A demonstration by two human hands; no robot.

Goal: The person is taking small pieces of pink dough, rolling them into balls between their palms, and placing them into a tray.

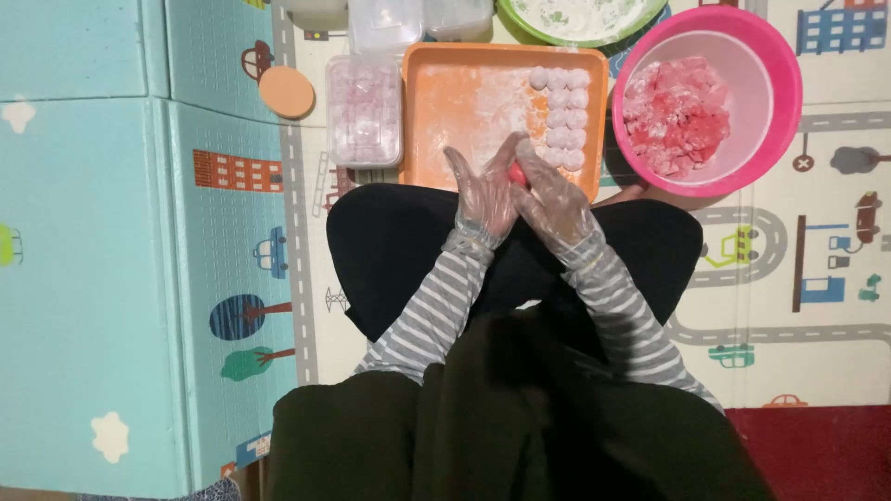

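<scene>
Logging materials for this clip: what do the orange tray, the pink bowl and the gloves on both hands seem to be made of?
Orange tray: looks like moulded matte plastic, uniform colour, rounded rim, dusted white. Pink bowl: probably plastic, smooth and slightly glossy with a thick even rim. Gloves on the left hand and right hand: thin clear plastic film, wrinkled and see-through.

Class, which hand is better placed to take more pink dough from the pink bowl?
Right hand, probably: the round pink plastic bowl sits on that side, while the left hand lies farther away over the orange tray.
</scene>
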